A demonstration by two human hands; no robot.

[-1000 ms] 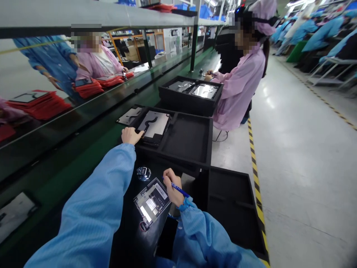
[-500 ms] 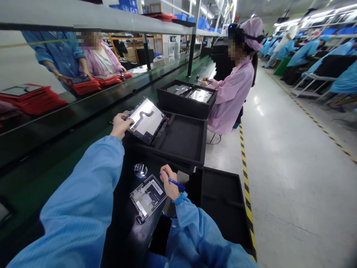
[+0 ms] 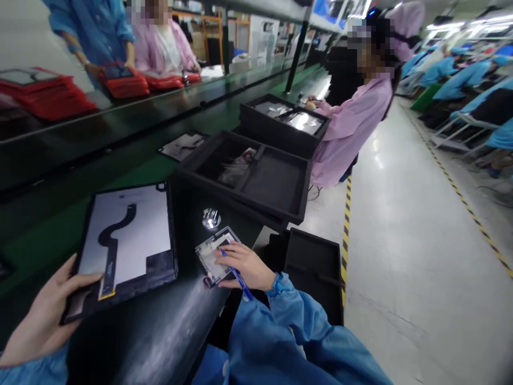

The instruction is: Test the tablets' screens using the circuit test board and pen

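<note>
On the dark glossy bench (image 3: 160,331), a black foam two-compartment tray (image 3: 276,182) stands beyond my work. My left hand (image 3: 44,315) grips a white-backed black tablet panel (image 3: 128,240) by its corner; my right hand (image 3: 246,264), blue pen (image 3: 237,277) between fingers, rests on a small grey circuit module (image 3: 209,255).
</note>
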